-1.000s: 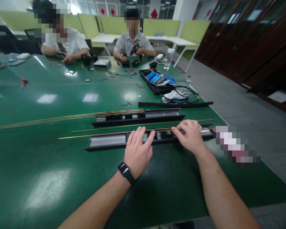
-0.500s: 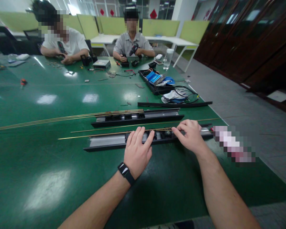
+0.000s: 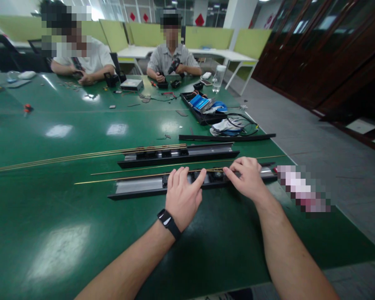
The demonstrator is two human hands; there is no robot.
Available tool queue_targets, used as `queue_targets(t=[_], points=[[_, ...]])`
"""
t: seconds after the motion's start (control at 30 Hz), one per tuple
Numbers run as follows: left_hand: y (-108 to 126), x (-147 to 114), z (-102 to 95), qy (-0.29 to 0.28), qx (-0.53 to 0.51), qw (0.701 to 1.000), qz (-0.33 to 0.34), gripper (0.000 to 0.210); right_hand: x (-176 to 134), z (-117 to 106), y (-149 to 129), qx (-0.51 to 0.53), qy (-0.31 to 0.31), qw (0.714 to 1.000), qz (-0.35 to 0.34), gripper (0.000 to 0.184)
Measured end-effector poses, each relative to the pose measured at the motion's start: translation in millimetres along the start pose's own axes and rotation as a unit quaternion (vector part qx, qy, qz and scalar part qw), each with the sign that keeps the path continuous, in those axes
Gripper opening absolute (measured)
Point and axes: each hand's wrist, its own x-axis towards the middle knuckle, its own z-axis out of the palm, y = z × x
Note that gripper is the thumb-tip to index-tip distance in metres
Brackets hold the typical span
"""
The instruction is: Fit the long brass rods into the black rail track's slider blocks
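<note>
Across the near black channel, with its silvery inside and black blocks, lies a thin brass-coloured rod. My right hand pinches a rod above the blocks at the channel's right part; the fingertips partly hide the grip. My left hand, wearing a black watch, rests over the channel's middle with fingers stretched and thumb apart, touching or very near the rod. Another thin rod lies just behind. The far channel has several long brass rods reaching left from it.
Behind the channels lie a black strip, gloves with cables, and a black tray holding blue parts. Two people sit across the green table, one holding a power drill. A clear bottle stands near the far right edge.
My left hand has shifted slightly right along the near channel, its thumb moving toward my right hand. My right hand keeps its pinch, and the view has moved a little.
</note>
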Motion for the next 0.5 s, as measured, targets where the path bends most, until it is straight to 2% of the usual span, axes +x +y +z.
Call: queue_targets(t=[0.2,0.5], points=[[2.5,-0.6,0.0,0.0,-0.008,1.0,-0.006,0.052,-1.1,-2.0,-2.5,-0.008,0.023,1.0,-0.003,0.038],[5.1,-0.8,-0.8,-0.001,-0.018,1.0,-0.007,0.047,-1.7,-3.0,-5.4,-0.012,0.017,1.0,-0.002,0.037]])
